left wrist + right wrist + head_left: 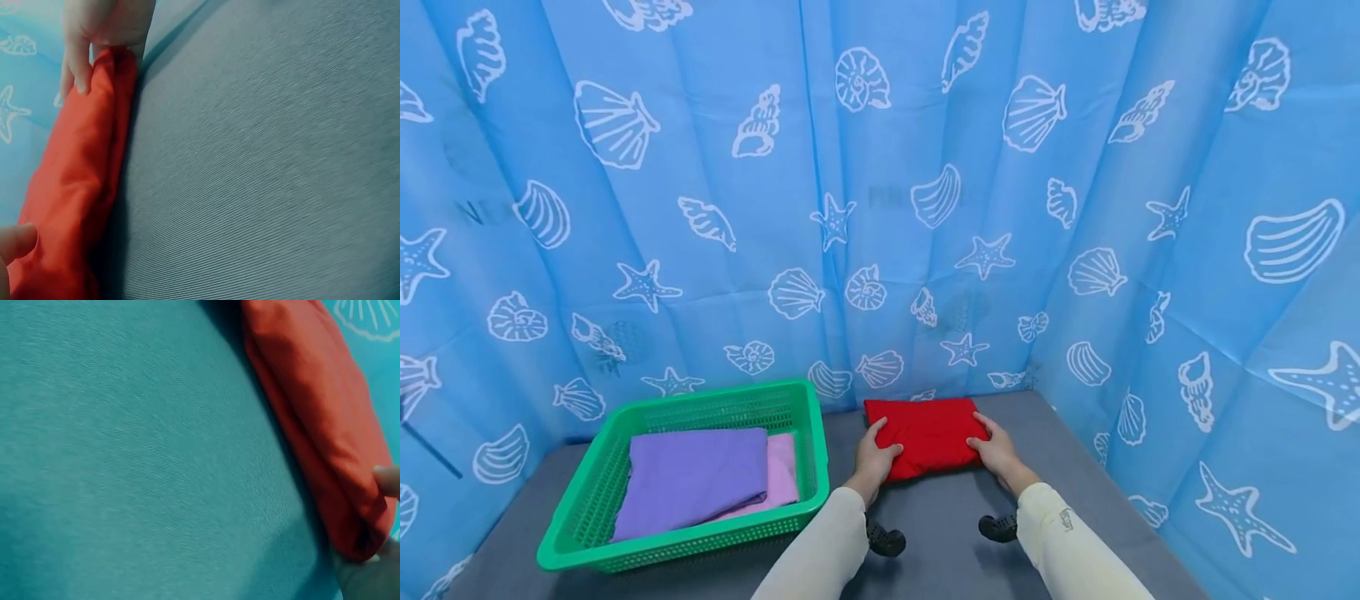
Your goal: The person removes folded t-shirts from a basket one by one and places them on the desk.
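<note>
Near the far edge of the grey tabletop [940, 542], before the blue curtain [895, 242]: folded red cloth [928, 437], right of green basket [700, 539]. Left hand [872, 457] grips its left edge, right hand [998, 454] its right edge, thumbs [891, 451] on top. Room to move: tabletop spreads in front of the cloth; a narrower strip separates cloth from basket.

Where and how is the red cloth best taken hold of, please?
The red cloth is probably best gripped at both short ends, left hand from the left, right hand from the right, thumbs above. It looks soft and folded, with layers showing along the near edge, so pinching there might unfold it.
</note>
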Demonstrator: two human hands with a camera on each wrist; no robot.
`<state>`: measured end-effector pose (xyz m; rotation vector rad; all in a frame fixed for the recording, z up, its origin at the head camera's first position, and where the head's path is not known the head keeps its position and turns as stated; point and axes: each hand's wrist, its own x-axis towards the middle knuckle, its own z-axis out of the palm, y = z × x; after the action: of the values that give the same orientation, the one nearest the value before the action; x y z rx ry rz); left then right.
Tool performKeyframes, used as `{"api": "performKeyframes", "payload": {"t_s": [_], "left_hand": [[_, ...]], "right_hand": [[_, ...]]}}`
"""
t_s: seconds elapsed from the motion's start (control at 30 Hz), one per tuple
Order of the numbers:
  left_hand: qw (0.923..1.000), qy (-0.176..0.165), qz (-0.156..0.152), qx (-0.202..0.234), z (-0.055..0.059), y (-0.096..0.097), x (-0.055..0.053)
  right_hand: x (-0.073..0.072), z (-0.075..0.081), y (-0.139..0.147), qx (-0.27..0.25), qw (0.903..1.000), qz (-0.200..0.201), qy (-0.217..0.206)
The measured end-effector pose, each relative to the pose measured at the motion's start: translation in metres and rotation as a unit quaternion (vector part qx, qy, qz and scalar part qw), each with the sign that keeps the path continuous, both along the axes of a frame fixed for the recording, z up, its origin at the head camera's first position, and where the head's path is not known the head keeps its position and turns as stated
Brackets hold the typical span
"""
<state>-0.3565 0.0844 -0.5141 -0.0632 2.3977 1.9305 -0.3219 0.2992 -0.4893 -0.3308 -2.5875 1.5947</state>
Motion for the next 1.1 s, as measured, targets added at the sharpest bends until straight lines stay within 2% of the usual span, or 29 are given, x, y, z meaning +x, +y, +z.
{"api": "performKeyframes", "payload": {"t_s": [0.1,0.23,0.43,0.73,0.9,1.0,1.1], "left_hand": [[0.9997,0.013,0.007,0.017,-0.002,-0.002,0.007],[0.9987,0.033,0.024,0.03,-0.003,-0.006,0.016],[0.9976,0.045,0.033,0.042,-0.007,-0.014,0.03],[0.9939,0.062,0.055,0.072,-0.009,-0.027,0.055],[0.9932,0.061,0.074,0.067,-0.007,-0.034,0.07],[0.9938,0.06,0.066,0.066,-0.006,-0.038,0.078],[0.9949,0.06,0.031,0.074,-0.002,-0.041,0.087]], "right_hand": [[0.007,-0.003,0.0,0.006,0.9997,-0.005,0.024],[0.02,-0.009,-0.001,-0.03,0.9985,-0.007,0.045],[0.042,-0.009,-0.001,-0.131,0.9909,-0.014,0.027],[0.068,-0.004,-0.011,-0.177,0.9837,-0.023,0.022],[0.078,0.001,-0.019,-0.199,0.9794,-0.033,0.012],[0.083,0.005,-0.025,-0.212,0.9765,-0.037,0.008],[0.088,0.01,-0.035,-0.213,0.9762,-0.037,0.015]]}}
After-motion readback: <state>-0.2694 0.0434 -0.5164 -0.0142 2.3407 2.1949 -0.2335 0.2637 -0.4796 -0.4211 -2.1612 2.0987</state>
